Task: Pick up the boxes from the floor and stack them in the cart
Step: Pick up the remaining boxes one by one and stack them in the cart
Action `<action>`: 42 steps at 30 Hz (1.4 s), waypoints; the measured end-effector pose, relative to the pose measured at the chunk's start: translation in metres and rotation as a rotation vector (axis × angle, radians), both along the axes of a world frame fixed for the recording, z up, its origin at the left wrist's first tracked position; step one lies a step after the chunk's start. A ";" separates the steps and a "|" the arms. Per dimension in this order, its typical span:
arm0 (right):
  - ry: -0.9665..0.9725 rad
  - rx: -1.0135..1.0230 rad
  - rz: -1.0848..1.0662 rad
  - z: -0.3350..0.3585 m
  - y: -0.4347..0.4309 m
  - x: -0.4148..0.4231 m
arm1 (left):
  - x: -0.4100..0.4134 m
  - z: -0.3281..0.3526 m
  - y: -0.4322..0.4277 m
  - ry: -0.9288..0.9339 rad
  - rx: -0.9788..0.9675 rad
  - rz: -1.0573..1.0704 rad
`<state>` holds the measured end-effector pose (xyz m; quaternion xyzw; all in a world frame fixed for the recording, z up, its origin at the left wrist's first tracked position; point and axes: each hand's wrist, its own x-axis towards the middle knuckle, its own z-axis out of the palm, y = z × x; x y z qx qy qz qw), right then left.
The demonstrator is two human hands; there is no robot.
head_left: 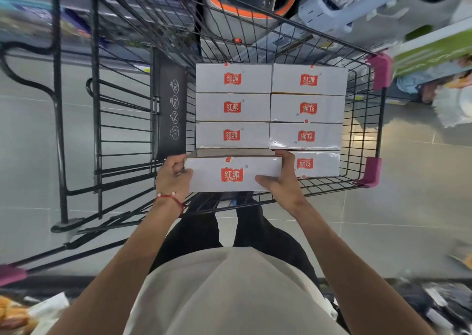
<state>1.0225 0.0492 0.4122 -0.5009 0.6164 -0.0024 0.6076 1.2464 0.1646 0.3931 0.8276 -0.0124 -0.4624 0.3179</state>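
At the far left stands the black wire cart (95, 105), its folding seat frame swung toward the camera. A black panel (169, 110) with round pictograms is fixed upright on the inner wire wall. Just right of that panel, and nearer, the left hand (173, 175) grips the left end of a white box (232, 174), its fingers curled round the edge. A red string bracelet (170, 197) circles its wrist.

The box carries a red logo and lies flat at the near end of the cart basket (whether it rests on anything beneath cannot be told). Beyond it, the left column of boxes (232, 107) shows three identical white tops, edge to edge. The right hand (281, 181) clasps the box's right end, thumb laid along its top near corner and fingers wrapped over the far side.

Further right, the right column of boxes (307, 108) shows four tops, touching the left column. A pink corner guard (380, 70) caps the cart's far right corner. Grey floor tiles (421, 194) spread to the right, and a green carton (434, 51) sits at the far right.
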 end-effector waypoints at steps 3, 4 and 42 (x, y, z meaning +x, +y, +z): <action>0.019 -0.008 -0.035 -0.003 0.000 0.002 | 0.001 0.001 -0.002 -0.038 0.003 -0.026; 0.024 -0.006 -0.047 -0.004 0.000 0.003 | 0.000 0.002 -0.004 -0.055 0.007 -0.049; -0.261 -0.541 -0.726 0.096 0.109 -0.255 | -0.278 0.106 -0.032 -0.254 -0.409 -0.519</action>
